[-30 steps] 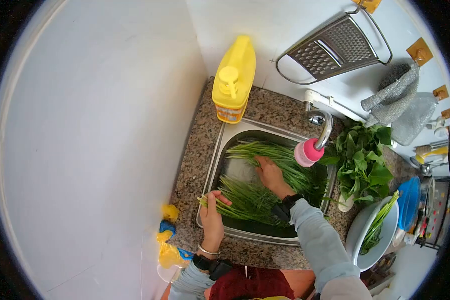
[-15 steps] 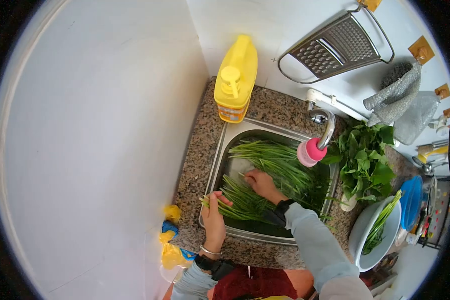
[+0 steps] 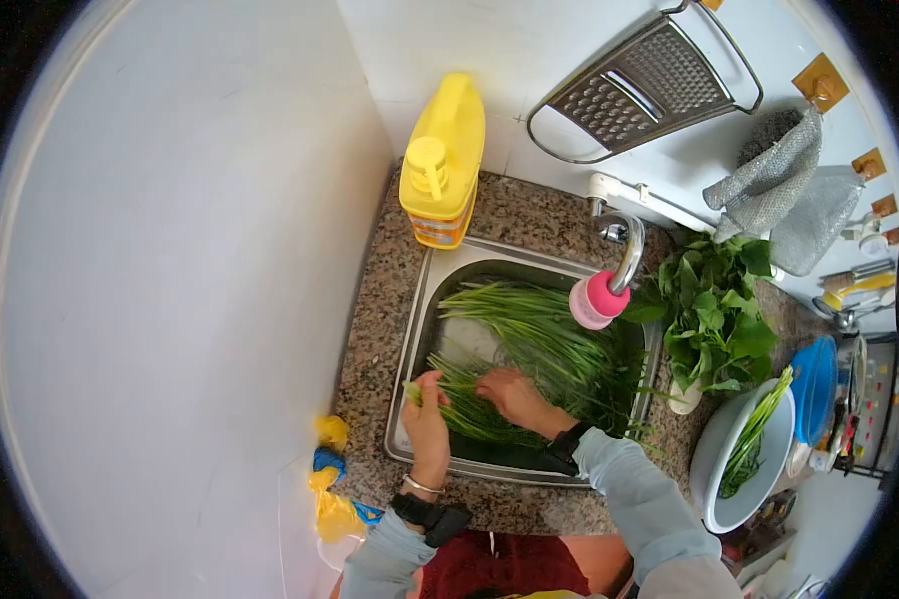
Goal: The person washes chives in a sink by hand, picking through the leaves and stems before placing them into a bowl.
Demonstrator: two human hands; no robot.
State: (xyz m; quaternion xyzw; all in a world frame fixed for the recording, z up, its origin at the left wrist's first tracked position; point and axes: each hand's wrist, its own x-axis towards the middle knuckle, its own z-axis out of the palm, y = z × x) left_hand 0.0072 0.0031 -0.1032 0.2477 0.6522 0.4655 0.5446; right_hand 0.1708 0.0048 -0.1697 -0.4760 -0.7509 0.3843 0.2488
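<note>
Long green garlic chives (image 3: 539, 314) lie in water in the steel sink (image 3: 402, 439), their pale ends toward the left. At the sink's left edge, my left hand (image 3: 427, 429) is closed around the pale ends of a bunch of chives, with the tips showing past the fingers. My right hand (image 3: 517, 399) reaches over the basin, its curled fingers closed on the stalks of that same bunch. A second, larger heap of chives lies beyond my hands, toward the tap.
A tap (image 3: 629, 255) with a pink nozzle (image 3: 597, 299) overhangs the sink. Beside it lie leafy greens (image 3: 714, 314) and a pale basin (image 3: 714, 479) holding more chives. A yellow jug (image 3: 448, 160) stands at the back left corner. A grater (image 3: 649, 90) hangs on the wall.
My right hand has shifted down and closer to my left hand along the bunch. My left hand still grips the pale ends. The whole view has slid slightly left.
</note>
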